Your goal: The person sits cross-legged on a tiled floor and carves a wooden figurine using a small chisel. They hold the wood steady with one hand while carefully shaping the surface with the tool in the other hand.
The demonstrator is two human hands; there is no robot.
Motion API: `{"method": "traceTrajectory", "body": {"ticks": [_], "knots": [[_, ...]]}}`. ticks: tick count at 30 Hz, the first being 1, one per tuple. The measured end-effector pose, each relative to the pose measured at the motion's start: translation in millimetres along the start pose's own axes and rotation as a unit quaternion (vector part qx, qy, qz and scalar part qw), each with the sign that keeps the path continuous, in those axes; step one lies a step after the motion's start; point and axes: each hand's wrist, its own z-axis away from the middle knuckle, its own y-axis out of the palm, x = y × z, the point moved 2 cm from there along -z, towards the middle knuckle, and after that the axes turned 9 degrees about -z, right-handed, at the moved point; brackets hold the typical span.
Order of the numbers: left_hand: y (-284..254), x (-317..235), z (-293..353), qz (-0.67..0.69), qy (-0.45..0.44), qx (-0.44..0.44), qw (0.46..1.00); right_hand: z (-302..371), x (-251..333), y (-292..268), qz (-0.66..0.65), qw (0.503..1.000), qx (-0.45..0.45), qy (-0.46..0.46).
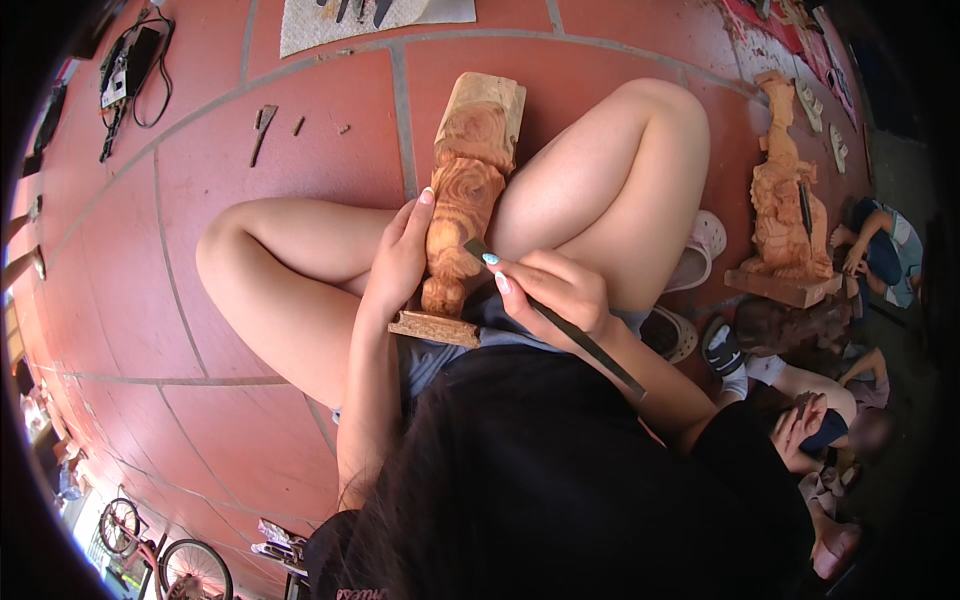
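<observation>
A partly carved wooden figure [463, 205] with swirling grain lies upright along my lap, its squared block end pointing away from me. Its flat base [436, 328] is close to my body. My left hand [402, 255] grips the figure's left side, thumb along the edge and the other fingers mostly hidden. In my right hand [560, 285] is a long, flat, dark carving chisel [590, 348], held like a pen. The chisel's tip touches or sits just over the figure's lower middle; I cannot tell which. The shank runs back past my right wrist.
Red floor tiles carry a narrow tool [263, 135] and small wood scraps. Ahead, more tools lie on a white sheet [430, 12]. A corded device [138, 65] is far left. On the right stand a tall carved statue [787, 200] and clogs [700, 250]; other people sit beyond.
</observation>
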Motion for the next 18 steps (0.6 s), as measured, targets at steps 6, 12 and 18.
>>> {"method": "traceTrajectory", "body": {"ticks": [6,12,18], "knots": [[2.3,-2.6,2.2,-0.002,-0.009,-0.012,1.000,7.1,-6.0,6.5,0.004,1.000,-0.027,0.000],[0.2,2.7,-2.4,0.012,-0.003,-0.005,1.000,-1.4,-6.6,1.9,-0.018,0.998,-0.052,0.024],[0.0,5.9,-1.9,0.015,0.002,-0.006,1.000,7.7,-3.3,0.6,-0.047,0.996,-0.054,0.059]]}}
